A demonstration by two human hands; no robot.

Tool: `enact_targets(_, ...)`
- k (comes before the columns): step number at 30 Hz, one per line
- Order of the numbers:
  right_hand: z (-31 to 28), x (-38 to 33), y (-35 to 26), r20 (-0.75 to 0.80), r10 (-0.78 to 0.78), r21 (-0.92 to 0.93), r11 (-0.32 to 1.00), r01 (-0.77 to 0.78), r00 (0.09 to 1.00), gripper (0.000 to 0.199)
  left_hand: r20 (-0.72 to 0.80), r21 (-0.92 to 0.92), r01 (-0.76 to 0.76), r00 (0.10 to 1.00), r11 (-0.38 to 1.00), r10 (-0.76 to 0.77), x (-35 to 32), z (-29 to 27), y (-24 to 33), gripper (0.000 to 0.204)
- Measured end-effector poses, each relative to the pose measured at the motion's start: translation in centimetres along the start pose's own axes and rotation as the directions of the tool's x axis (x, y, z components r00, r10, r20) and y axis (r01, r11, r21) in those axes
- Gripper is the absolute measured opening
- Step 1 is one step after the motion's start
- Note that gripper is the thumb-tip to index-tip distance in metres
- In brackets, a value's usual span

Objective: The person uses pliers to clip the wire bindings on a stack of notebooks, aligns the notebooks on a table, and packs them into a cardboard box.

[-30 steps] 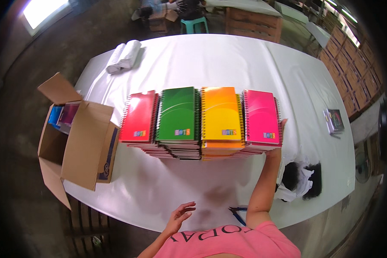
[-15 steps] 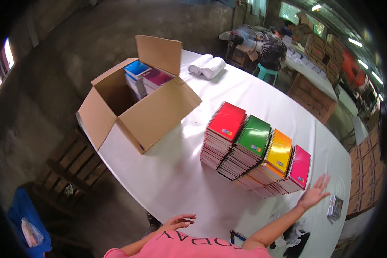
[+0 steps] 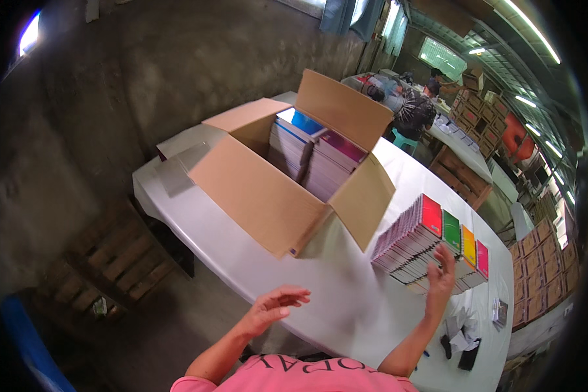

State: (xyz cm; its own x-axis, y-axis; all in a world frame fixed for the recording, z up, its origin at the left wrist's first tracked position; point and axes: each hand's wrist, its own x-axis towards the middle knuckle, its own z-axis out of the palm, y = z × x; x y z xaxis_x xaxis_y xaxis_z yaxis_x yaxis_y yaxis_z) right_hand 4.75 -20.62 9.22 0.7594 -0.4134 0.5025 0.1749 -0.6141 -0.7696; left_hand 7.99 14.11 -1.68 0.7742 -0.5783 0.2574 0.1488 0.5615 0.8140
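Stacks of spiral notebooks stand side by side on the white table: red point(image 3: 431, 214), green point(image 3: 451, 229), yellow point(image 3: 468, 244) and pink point(image 3: 482, 259). My right hand point(image 3: 441, 274) is raised in front of them, fingers spread and holding nothing, hiding part of the stacks' sides. Over the table's near edge hovers my left hand point(image 3: 277, 308), empty with fingers stretched out. Beyond it sits an open cardboard box point(image 3: 261, 202), flaps folded outward. Inside are a stack of blue-topped notebooks point(image 3: 289, 149) and a purple-topped stack point(image 3: 333, 171); the box wall hides their lower parts.
A crumpled plastic bag point(image 3: 462, 326) and a dark flat item point(image 3: 469, 355) lie near the table's right edge, by a small pack point(image 3: 500, 313). A wooden pallet point(image 3: 111, 261) stands at left. People work at a far table; stacked cartons point(image 3: 542, 268) line the right.
My view has swung left, bringing the box nearer the middle. My right hand has moved from beside the pink stack to in front of the stacks. My left hand has reached farther forward.
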Motion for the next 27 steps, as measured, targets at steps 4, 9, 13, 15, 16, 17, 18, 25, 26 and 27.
enact_targets(4,9.8,2.7,-5.9,0.222,-0.234,-0.013,0.97,0.243,0.947,0.064,0.019,-0.199,-0.179,0.982,0.963,0.187,3.8,-3.3,8.8,0.069)
enact_targets(9,18.3,5.3,-5.2,0.525,-0.174,-0.289,0.884,0.367,0.833,0.098,-0.288,-0.431,-0.129,0.958,0.893,0.0,16.4,-3.8,13.8,0.082)
enact_targets(13,22.4,5.8,-1.8,0.552,-0.178,-0.135,0.945,0.299,0.814,0.102,-0.59,-0.338,-0.11,0.798,0.935,-0.119,27.3,-4.8,13.2,0.087)
enact_targets(15,23.9,5.7,-1.2,0.519,-0.249,-0.057,0.944,0.324,0.818,0.099,-0.447,-0.257,-0.043,0.891,0.966,-0.079,33.2,-8.5,9.6,0.092)
enact_targets(16,24.1,5.6,-0.8,0.498,-0.264,-0.035,0.946,0.324,0.826,0.098,-0.359,-0.223,0.005,0.929,0.975,-0.087,35.7,-9.0,7.7,0.094)
enact_targets(17,24.1,5.8,-0.2,0.484,-0.304,-0.005,0.937,0.35,0.82,0.095,-0.586,-0.262,0.113,0.77,0.959,-0.251,37.4,-7.4,6.4,0.107)
enact_targets(18,24.1,6.0,0.1,0.484,-0.297,0.0,0.941,0.339,0.823,0.095,-0.76,-0.319,0.199,0.531,0.927,-0.376,39.2,-5.9,5.3,0.12)
enact_targets(25,24.1,5.0,0.8,0.409,-0.369,0.027,0.919,0.393,0.835,0.075,-0.766,-0.456,0.398,0.28,0.796,-0.578,42.9,-9.9,0.9,0.149)
enact_targets(26,24.2,5.5,0.6,0.411,-0.378,0.062,0.92,0.388,0.83,0.072,-0.728,-0.457,0.374,0.364,0.807,-0.581,43.7,-11.6,0.1,0.144)
enact_targets(27,24.0,5.5,0.1,0.424,-0.381,0.104,0.922,0.374,0.821,0.069,-0.687,-0.46,0.346,0.445,0.818,-0.575,44.4,-13.2,-0.5,0.138)
